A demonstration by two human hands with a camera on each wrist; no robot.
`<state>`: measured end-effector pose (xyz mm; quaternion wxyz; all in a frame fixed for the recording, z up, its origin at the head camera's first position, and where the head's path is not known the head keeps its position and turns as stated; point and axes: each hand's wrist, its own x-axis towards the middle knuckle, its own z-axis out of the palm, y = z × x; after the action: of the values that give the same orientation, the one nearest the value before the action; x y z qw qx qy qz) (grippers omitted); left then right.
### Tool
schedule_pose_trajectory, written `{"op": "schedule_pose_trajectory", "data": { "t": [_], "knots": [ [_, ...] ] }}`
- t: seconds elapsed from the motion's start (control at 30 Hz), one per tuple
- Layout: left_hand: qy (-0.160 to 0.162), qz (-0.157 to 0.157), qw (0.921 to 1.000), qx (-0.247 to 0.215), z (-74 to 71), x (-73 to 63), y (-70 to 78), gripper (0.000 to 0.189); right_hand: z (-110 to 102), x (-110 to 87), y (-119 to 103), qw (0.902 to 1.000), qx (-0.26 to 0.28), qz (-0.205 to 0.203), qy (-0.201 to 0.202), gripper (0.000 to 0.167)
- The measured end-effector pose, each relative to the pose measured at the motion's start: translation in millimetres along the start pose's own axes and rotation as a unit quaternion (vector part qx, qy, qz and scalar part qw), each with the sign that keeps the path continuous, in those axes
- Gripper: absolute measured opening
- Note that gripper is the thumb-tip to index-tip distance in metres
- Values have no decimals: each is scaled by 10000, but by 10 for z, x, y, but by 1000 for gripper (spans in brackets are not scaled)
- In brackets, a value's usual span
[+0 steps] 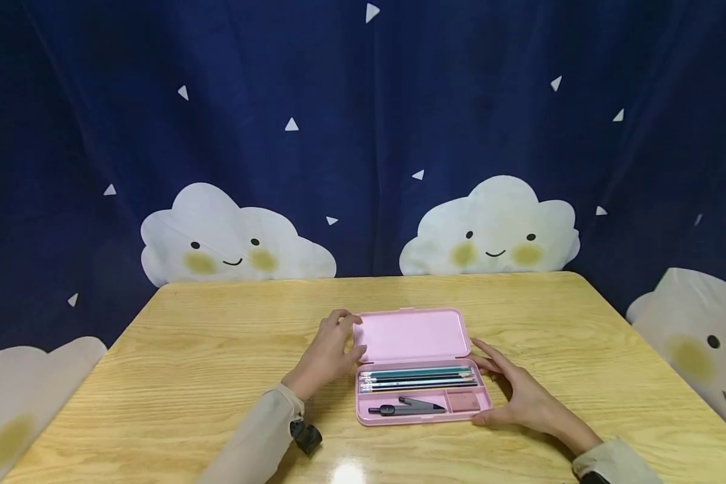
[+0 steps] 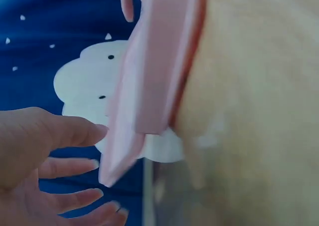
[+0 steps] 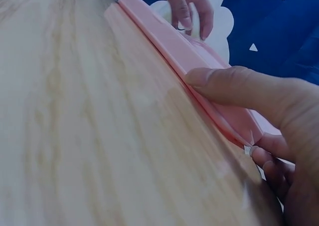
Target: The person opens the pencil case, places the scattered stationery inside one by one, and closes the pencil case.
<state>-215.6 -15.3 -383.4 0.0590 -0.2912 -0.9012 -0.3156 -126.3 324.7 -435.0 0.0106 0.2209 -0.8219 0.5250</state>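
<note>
A pink pencil case (image 1: 423,421) lies on the table with its lid (image 1: 414,335) folded back flat. Several pencils (image 1: 417,380) fill its rear compartment. In front are a grey compass (image 1: 414,407) and, to the right, a pink eraser (image 1: 462,401). My left hand (image 1: 329,351) is at the lid's left edge, fingers spread and lightly bent; the left wrist view shows the thumb (image 2: 82,131) close to the lid, contact unclear. My right hand (image 1: 520,396) grips the case's right end, thumb at the front corner and fingers (image 3: 274,146) round the side.
The wooden table (image 1: 218,336) extends on both sides of the case. Behind it hangs a dark blue curtain (image 1: 339,67) with white clouds and triangles. A black strap (image 1: 305,435) sits on the left cuff.
</note>
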Motion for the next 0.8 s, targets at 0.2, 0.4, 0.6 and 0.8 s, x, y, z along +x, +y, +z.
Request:
{"op": "schedule_pose_trajectory", "data": {
  "t": [0.2,0.4,0.6,0.8],
  "knots": [
    [-716,-873,9837,-1398,75,-7,-63,63,22,-15,-24,9999,63,129,-42,113],
    [-547,-1043,9737,-1953,108,38,-86,80,38,12,-37,10000,-6,-69,25,115],
    [-376,-1096,9716,-2065,76,44,-51,89,27,44,-54,9995,-283,-98,103,125],
    [-390,-980,9739,-2009,58,50,-12,85,27,55,-98,9950,-949,153,263,133]
  ]
}}
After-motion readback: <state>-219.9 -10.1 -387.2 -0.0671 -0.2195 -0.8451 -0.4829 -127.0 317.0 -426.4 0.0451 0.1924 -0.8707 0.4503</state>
